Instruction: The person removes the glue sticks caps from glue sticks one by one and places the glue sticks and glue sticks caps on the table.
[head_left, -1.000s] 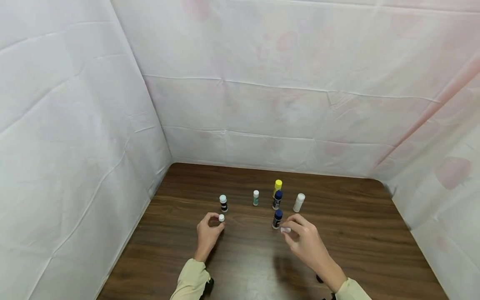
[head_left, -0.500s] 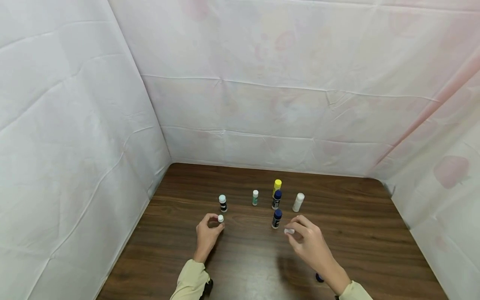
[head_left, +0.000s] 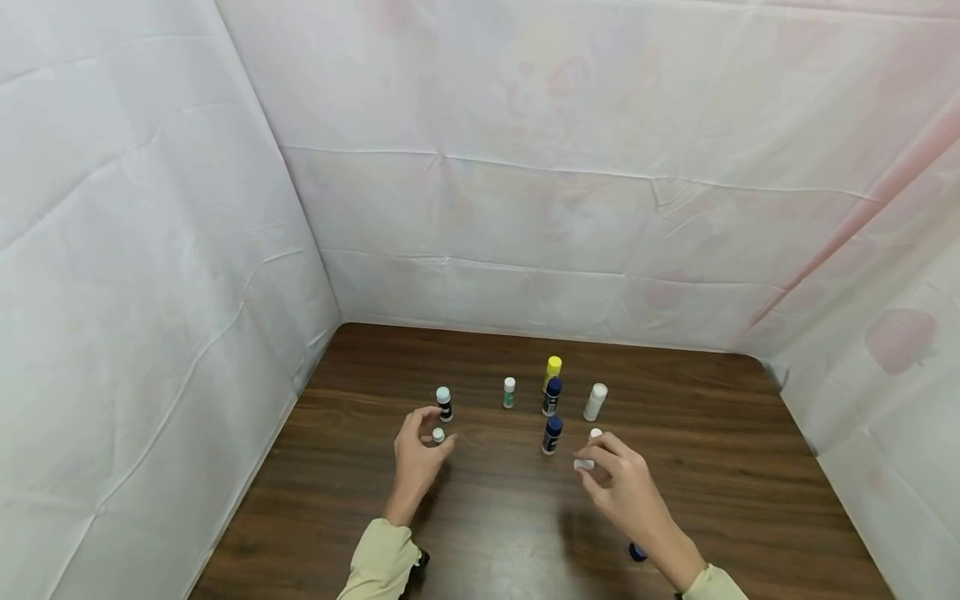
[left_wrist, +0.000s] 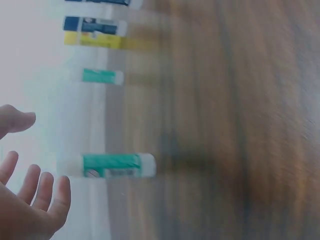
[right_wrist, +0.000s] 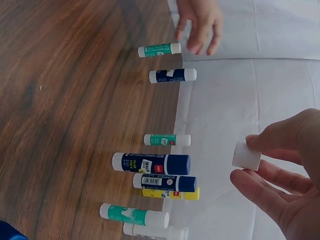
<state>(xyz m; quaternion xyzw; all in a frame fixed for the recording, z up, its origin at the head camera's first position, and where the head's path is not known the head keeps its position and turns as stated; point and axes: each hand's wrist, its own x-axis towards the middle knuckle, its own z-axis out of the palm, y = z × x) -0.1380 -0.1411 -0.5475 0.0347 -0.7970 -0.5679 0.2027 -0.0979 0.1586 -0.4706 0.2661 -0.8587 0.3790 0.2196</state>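
My left hand (head_left: 418, 457) has its thumb and fingers spread around a green glue stick with a white cap (left_wrist: 112, 165); in the left wrist view they stand clear of it. The stick stands upright on the table. My right hand (head_left: 622, 483) pinches a small white cap (right_wrist: 246, 155) between thumb and fingers, above the table. Beside that hand stands a green glue stick with a white top (right_wrist: 131, 215), mostly hidden by the fingers in the head view. A large navy glue stick (head_left: 552, 436) is just left of it.
Further back stand a navy stick with a pale cap (head_left: 445, 405), a small green one (head_left: 509, 392), another navy one (head_left: 551, 397), a yellow one (head_left: 552, 372) and a white one (head_left: 596, 402). A dark blue cap (head_left: 637, 552) lies by my right forearm. White cloth (head_left: 480, 208) encloses the brown table (head_left: 510, 517).
My left thumb and fingers have spread apart, letting go of the green glue stick. My right hand has drifted slightly right with the white cap, away from the large navy stick.
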